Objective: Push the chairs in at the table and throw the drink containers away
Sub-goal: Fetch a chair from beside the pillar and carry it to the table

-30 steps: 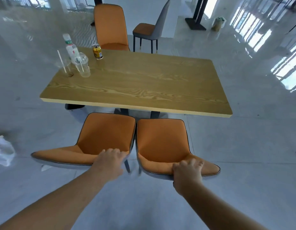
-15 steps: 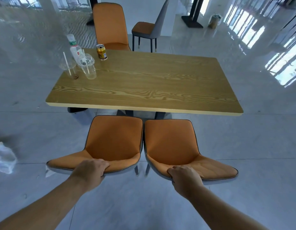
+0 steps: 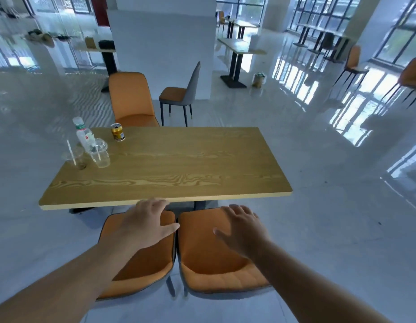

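Two orange chairs stand side by side at the near edge of the wooden table (image 3: 179, 169). My left hand (image 3: 146, 223) hovers open over the left chair (image 3: 141, 264), fingers spread. Above the right chair (image 3: 209, 255) my right hand (image 3: 243, 228) is also open and holds nothing. At the table's far left corner stand a plastic bottle (image 3: 82, 134), two clear cups (image 3: 100, 155) with straws, and a yellow can (image 3: 117, 132). A third orange chair (image 3: 130, 99) sits at the far side.
A grey-backed chair (image 3: 181, 96) stands apart behind the table, before a white pillar (image 3: 162, 50). More tables and chairs fill the back right by the windows. A small bin or bag (image 3: 259, 79) sits on the glossy floor.
Both hands have let go of the chair backs and lifted, fingers spread. The view has tilted up, and the two chairs now stand nearer to the table edge.
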Available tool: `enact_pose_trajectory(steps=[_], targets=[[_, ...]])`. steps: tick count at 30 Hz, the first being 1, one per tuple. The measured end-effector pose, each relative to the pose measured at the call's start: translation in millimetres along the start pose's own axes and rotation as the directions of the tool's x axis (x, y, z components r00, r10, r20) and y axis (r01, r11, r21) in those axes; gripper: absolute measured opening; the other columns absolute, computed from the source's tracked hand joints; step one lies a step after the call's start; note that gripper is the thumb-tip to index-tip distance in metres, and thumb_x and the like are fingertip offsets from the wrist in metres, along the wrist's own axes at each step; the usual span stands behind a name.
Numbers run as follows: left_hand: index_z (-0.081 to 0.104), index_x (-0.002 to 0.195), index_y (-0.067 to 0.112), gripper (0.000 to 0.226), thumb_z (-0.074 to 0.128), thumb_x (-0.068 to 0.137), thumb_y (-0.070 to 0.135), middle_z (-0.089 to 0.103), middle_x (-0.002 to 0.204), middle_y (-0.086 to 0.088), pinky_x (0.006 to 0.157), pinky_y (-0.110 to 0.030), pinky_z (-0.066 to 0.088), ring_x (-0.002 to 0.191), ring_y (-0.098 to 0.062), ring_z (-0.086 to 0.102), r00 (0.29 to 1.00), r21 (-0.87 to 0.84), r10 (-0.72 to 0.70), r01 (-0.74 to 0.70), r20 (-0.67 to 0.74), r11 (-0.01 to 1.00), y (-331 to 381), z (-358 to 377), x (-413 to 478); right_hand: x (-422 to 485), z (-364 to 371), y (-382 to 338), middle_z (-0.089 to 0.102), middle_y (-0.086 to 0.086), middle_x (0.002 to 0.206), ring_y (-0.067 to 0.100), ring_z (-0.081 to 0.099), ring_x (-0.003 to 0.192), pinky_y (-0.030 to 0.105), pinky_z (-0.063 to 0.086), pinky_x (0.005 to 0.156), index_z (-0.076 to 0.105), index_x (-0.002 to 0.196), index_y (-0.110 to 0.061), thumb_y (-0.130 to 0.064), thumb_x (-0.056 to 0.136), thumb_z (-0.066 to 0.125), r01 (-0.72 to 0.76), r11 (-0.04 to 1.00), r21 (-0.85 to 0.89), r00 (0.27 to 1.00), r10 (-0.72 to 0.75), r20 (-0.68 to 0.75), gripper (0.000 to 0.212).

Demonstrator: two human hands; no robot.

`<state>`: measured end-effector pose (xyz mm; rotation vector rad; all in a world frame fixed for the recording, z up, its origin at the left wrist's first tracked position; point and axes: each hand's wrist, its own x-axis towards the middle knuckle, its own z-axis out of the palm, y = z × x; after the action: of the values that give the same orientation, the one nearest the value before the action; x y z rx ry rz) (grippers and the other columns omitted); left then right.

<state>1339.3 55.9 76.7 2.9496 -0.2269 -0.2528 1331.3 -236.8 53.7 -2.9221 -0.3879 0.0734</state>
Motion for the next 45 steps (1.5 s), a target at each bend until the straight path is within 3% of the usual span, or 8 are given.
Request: enact_pose_trajectory(steps=[7,9,11,18,25,30,34,45], targets=[[0.033,0.154,0.025,0.102,0.037,0.076,0.09,0.04,0.159,-0.006,0.11,-0.05,0.04,0.141,-0.028,0.037,0.91,0.077,0.205,-0.19,-0.359,0.979,209,-170,71,-3,-213,127,0.048,0.007,0.154,0.031,0.041,0.142,0.047,0.037,0.113,0.041,0.154,-0.025,-0.085,0.08,0.041,-0.05,0.995,-0.084,0.931,0.016,-0.364,0.095],[0.037,0.152,0.027,0.098,0.047,0.076,0.089,0.045,0.154,-0.003,0.105,-0.048,0.042,0.137,-0.027,0.041,0.882,0.061,0.236,-0.231,-0.409,0.971,254,-208,83,-7,-261,153,0.048,0.007,0.154,0.031,0.04,0.142,0.047,0.037,0.114,0.041,0.154,-0.026,-0.084,0.081,0.045,-0.04,0.99,-0.138,0.904,-0.023,-0.428,0.093],[0.038,0.151,0.03,0.096,0.053,0.075,0.087,0.045,0.154,0.0,0.103,-0.048,0.042,0.137,-0.026,0.042,0.823,0.094,0.296,-0.287,-0.485,0.953,355,-250,99,-39,-333,231,0.05,0.006,0.153,0.031,0.04,0.142,0.048,0.037,0.114,0.042,0.152,-0.026,-0.084,0.083,0.046,-0.086,0.985,-0.149,0.865,-0.001,-0.502,0.09],[0.04,0.15,0.032,0.093,0.056,0.076,0.084,0.045,0.154,0.003,0.1,-0.043,0.043,0.135,-0.026,0.043,0.704,0.163,0.398,-0.379,-0.589,0.911,558,-315,140,-93,-486,403,0.053,-0.003,0.148,0.026,0.043,0.139,0.048,0.042,0.112,0.045,0.147,-0.032,-0.084,0.082,0.049,-0.167,0.965,-0.201,0.758,-0.005,-0.653,0.083],[0.046,0.142,0.034,0.091,0.052,0.07,0.09,0.056,0.136,0.01,0.091,-0.041,0.047,0.124,-0.023,0.052,0.677,0.151,0.432,-0.434,-0.596,0.888,690,-309,241,-66,-527,540,0.05,0.0,0.151,0.026,0.039,0.143,0.047,0.036,0.115,0.043,0.151,-0.029,-0.081,0.087,0.05,-0.234,0.948,-0.215,0.741,0.031,-0.67,0.083],[0.044,0.142,0.036,0.096,0.045,0.067,0.095,0.054,0.146,0.007,0.097,-0.049,0.048,0.127,-0.023,0.052,0.643,0.174,0.464,-0.462,-0.609,0.87,757,-301,360,9,-532,632,0.048,0.0,0.153,0.026,0.04,0.141,0.045,0.036,0.114,0.043,0.15,-0.029,-0.08,0.087,0.051,-0.291,0.929,-0.23,0.757,0.077,-0.649,0.082],[0.045,0.142,0.033,0.093,0.045,0.07,0.092,0.056,0.14,0.004,0.097,-0.048,0.047,0.126,-0.025,0.05,0.605,0.231,0.528,-0.501,-0.596,0.834,801,-303,468,76,-550,707,0.049,-0.001,0.152,0.025,0.041,0.14,0.045,0.038,0.113,0.043,0.151,-0.029,-0.081,0.086,0.05,-0.347,0.907,-0.239,0.765,0.126,-0.632,0.083],[0.044,0.143,0.031,0.09,0.049,0.074,0.088,0.052,0.147,0.003,0.099,-0.048,0.047,0.13,-0.024,0.047,0.595,0.249,0.596,-0.563,-0.539,0.788,921,-329,736,242,-595,907,0.051,0.001,0.15,0.026,0.044,0.137,0.048,0.041,0.111,0.042,0.149,-0.029,-0.085,0.085,0.043,-0.411,0.874,-0.259,0.774,0.185,-0.605,0.085]])
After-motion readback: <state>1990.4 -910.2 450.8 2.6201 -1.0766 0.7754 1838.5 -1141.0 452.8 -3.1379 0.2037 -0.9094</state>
